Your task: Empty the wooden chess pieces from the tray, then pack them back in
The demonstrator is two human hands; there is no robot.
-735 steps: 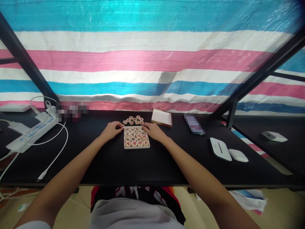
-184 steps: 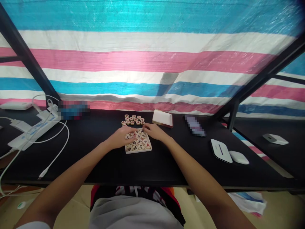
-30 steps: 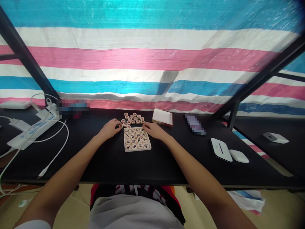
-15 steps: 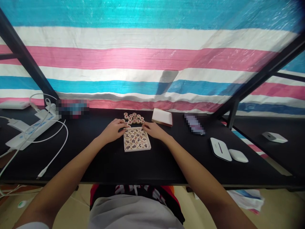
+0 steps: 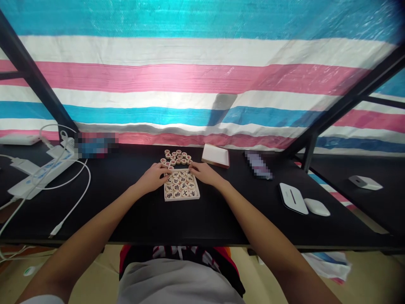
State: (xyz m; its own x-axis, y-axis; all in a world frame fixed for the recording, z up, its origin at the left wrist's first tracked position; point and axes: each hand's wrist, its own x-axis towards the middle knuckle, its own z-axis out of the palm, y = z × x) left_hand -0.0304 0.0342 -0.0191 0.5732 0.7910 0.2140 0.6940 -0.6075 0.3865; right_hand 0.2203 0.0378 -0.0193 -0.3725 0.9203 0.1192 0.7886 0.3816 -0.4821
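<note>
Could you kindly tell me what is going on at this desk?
A person has both hands at a white tray of black-marked round pieces. The left hand has its fingertips over the far left corner; whether they grip a piece is unclear. The right hand is at the far right corner. Just beyond the tray, red-marked pieces lie loosely grouped, with a shallow open box to their right.

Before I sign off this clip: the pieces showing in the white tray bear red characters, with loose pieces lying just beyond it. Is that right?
Not quite: in the head view, the pieces showing in the white tray bear black characters. Loose pieces do lie just beyond it.
</note>
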